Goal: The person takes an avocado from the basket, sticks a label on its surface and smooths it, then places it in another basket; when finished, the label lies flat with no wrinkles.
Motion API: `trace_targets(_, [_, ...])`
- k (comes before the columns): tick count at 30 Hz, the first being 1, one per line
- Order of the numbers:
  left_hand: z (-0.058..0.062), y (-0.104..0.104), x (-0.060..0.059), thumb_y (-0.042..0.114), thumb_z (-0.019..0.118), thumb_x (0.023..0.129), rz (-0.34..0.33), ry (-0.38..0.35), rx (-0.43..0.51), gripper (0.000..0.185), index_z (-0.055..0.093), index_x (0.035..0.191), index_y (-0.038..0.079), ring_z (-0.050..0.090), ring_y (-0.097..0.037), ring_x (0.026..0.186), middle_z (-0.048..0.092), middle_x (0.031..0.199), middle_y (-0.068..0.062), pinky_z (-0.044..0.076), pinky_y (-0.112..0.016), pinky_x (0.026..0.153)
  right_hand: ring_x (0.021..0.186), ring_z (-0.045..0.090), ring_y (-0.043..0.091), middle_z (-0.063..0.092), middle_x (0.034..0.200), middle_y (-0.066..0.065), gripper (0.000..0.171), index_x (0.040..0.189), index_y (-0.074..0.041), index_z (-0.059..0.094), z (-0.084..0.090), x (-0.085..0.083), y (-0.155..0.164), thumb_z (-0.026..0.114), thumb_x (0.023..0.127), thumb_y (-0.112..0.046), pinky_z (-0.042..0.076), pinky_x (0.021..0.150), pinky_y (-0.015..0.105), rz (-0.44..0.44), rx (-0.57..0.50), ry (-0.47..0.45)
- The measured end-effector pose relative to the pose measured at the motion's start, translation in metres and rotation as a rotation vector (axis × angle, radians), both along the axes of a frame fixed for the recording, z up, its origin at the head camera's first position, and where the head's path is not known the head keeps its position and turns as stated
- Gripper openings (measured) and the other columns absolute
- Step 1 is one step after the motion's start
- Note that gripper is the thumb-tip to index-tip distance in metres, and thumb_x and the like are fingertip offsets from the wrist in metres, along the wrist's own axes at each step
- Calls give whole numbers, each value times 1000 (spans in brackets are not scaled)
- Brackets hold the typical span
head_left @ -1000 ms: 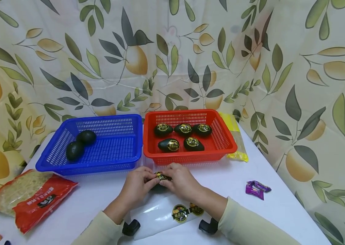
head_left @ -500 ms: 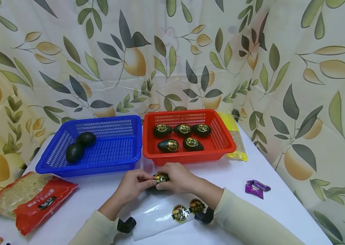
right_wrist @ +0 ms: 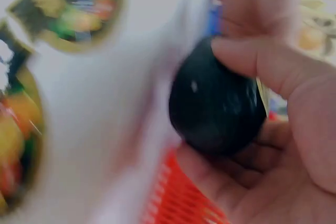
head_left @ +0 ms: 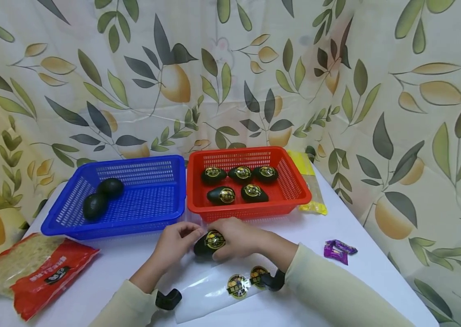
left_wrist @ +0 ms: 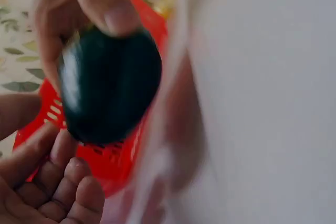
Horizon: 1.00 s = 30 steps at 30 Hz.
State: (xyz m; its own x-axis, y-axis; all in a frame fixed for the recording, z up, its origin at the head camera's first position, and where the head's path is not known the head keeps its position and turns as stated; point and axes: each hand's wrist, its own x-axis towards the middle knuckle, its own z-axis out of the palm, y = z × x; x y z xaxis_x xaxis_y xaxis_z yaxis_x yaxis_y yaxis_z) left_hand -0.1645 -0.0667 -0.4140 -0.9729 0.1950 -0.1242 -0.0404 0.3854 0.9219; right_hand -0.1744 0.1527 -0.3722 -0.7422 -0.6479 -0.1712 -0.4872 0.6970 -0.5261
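A dark avocado (head_left: 207,243) with a round gold sticker on top is held just above the white table, in front of the red basket (head_left: 251,210). My right hand (head_left: 225,243) grips it, thumb and fingers curled round it, as the blurred right wrist view shows with the avocado (right_wrist: 215,103). My left hand (head_left: 181,238) is beside it on the left, fingers loosely curled and holding nothing. In the left wrist view the left hand (left_wrist: 58,187) lies below the avocado (left_wrist: 107,85). A clear sticker sheet (head_left: 214,295) with two gold stickers lies under my forearms.
The red basket holds several stickered avocados (head_left: 234,184). A blue basket (head_left: 112,231) to its left holds two plain avocados (head_left: 101,196). A red noodle packet (head_left: 34,268) lies front left, a purple wrapper (head_left: 338,251) to the right, and a yellow bag (head_left: 310,181) behind the red basket.
Both hands were pressing the sticker onto the avocado. Now the left hand has come off it and the right hand holds it alone, sticker turned up.
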Motion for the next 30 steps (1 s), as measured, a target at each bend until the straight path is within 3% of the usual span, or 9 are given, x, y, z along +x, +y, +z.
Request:
trace_targets(4, [3, 3, -6, 29, 67, 102, 67, -158, 248, 36, 69, 125, 2, 70, -21, 99, 75, 113, -12, 60, -38, 91, 98, 61, 11, 66, 107, -11, 51, 128, -21, 66, 32, -4, 20, 85, 82, -33, 55, 82, 27, -21, -38, -91])
trace_targets(7, [4, 7, -10, 29, 64, 105, 83, -241, 422, 36, 64, 125, -1, 72, -25, 107, 75, 119, -12, 57, -42, 101, 101, 60, 16, 66, 109, -8, 52, 128, -24, 66, 60, -15, 38, 85, 82, -34, 54, 84, 32, -26, -54, -90])
trace_targets(11, [6, 14, -14, 27, 59, 107, 122, -299, 578, 32, 61, 125, 1, 69, -31, 116, 73, 125, -15, 57, -38, 100, 108, 58, 23, 66, 119, -1, 54, 132, -26, 65, 91, -42, 63, 84, 82, -34, 53, 88, 37, -70, -58, -62])
trace_targets(16, [7, 23, -16, 26, 56, 109, 169, -314, 649, 35, 59, 134, 1, 70, -27, 113, 71, 128, -18, 60, -30, 93, 112, 59, 28, 65, 126, 6, 56, 134, -21, 63, 113, -87, 93, 83, 83, -27, 54, 91, 39, -179, -94, -104])
trace_targets(20, [5, 28, -16, 24, 54, 109, 166, -306, 654, 35, 59, 133, -1, 72, -22, 106, 72, 125, -17, 59, -31, 94, 108, 61, 28, 65, 120, 13, 54, 130, -9, 61, 112, -120, 113, 81, 81, -20, 54, 93, 38, -278, -105, -144])
trace_targets(24, [4, 31, -15, 23, 54, 110, 153, -306, 647, 35, 59, 132, -2, 72, -24, 107, 73, 123, -18, 59, -34, 96, 107, 60, 29, 60, 121, 18, 53, 128, -1, 56, 95, -143, 130, 78, 81, -15, 55, 97, 43, -361, -91, -196])
trace_targets(30, [4, 35, -16, 25, 53, 110, 142, -314, 640, 35, 60, 132, -2, 71, -28, 112, 70, 129, -22, 60, -32, 94, 111, 59, 32, 59, 125, 18, 53, 130, -3, 58, 72, -163, 152, 79, 85, -23, 53, 99, 43, -400, 118, -203])
